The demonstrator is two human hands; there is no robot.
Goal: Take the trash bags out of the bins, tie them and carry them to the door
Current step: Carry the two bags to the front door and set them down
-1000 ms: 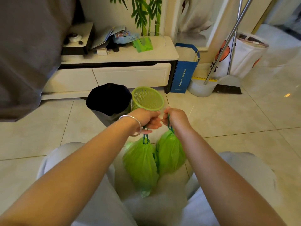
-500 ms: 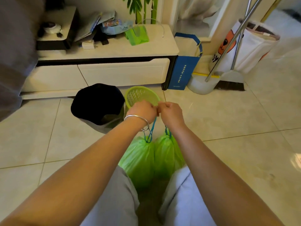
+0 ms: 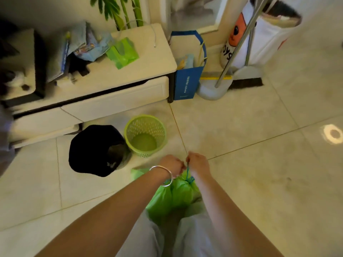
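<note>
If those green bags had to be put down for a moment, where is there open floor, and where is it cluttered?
Open tiles lie right of the hands, between the green trash bags and the broom, and also left of the black bin. It is crowded ahead: that bin touches the green basket before the cabinet, whose top is piled, and the blue paper bag fills the corner.

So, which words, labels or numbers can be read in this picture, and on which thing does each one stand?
"YS": dark letters on the white bag, the end of a word cut off by the broom handle.
Blue bag: one vertical line of white print, too small to read.
Black bin: a small white mark, too blurred to read.
Packets on the cabinet: print blurred, unreadable.
</note>
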